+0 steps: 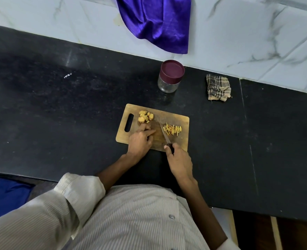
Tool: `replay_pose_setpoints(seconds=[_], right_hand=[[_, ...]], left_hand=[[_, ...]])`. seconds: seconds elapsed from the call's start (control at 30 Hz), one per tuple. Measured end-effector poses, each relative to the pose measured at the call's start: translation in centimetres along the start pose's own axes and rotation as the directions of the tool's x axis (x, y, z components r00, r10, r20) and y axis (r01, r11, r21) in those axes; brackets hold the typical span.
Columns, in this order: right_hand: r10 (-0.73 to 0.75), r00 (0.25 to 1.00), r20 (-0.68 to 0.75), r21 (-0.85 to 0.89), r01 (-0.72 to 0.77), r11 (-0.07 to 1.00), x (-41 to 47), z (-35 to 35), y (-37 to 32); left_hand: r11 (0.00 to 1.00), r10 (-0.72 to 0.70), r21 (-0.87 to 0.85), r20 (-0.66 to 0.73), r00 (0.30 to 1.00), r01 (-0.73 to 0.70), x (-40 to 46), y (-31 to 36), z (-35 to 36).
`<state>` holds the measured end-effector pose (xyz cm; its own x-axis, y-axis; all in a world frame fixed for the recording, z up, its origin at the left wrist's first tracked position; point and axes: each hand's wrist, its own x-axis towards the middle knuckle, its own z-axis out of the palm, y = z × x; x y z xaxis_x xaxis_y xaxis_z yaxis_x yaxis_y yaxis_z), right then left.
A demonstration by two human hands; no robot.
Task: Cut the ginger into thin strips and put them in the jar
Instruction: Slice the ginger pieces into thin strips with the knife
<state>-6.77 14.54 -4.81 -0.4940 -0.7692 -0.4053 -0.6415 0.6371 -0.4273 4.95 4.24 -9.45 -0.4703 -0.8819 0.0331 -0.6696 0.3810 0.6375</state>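
A wooden cutting board lies on the black worktop, its handle slot at the left end. Near the far left corner of the board sits a small heap of ginger slices. On the right part of the board lies a loose scatter of thin ginger strips.

The left hand rests on the board just below the heap of slices, its fingers curled with the fingertips pressed down toward the wood; whether a slice is pinned beneath them cannot be told, as the fingers cover that spot. The right hand grips the dark handle of a knife at the near edge of the board. The blade runs away from the person between the left hand's fingers and the strips, its tip close to the left edge of the strips.

Beyond the board, well apart from it, stands a clear jar upright on the worktop, with its maroon lid on. To the right of the jar lies a crumpled checked cloth. A shiny purple cloth hangs over the pale marble wall behind the worktop. The person wears a striped light shirt with the left sleeve rolled up.
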Motion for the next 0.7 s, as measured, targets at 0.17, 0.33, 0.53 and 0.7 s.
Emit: replay_pose_setpoints(seconds=[0.17, 0.33, 0.53, 0.7], right_hand=[[-0.018, 0.999, -0.028, 0.028, 0.018, 0.999, 0.0, 0.0, -0.1], [-0.025, 0.999, -0.035, 0.011, 0.026, 1.0, 0.0, 0.0, -0.1], [-0.039, 0.997, -0.066, -0.009, 0.039, 0.999, 0.1, -0.2, -0.1], [-0.011, 0.998, -0.067, -0.01, 0.01, 1.0, 0.1, -0.6, 0.2]], left_hand=[[0.999, 0.031, -0.031, 0.019, 0.999, -0.031, 0.0, -0.4, -0.1], [0.995, 0.074, -0.068, -0.03, 0.997, -0.076, -0.5, 0.0, -0.2], [0.982, 0.179, 0.045, 0.092, 0.98, -0.184, -0.1, 0.8, -0.2], [0.981, 0.153, 0.095, 0.163, 0.975, -0.169, 1.1, 1.6, -0.2]])
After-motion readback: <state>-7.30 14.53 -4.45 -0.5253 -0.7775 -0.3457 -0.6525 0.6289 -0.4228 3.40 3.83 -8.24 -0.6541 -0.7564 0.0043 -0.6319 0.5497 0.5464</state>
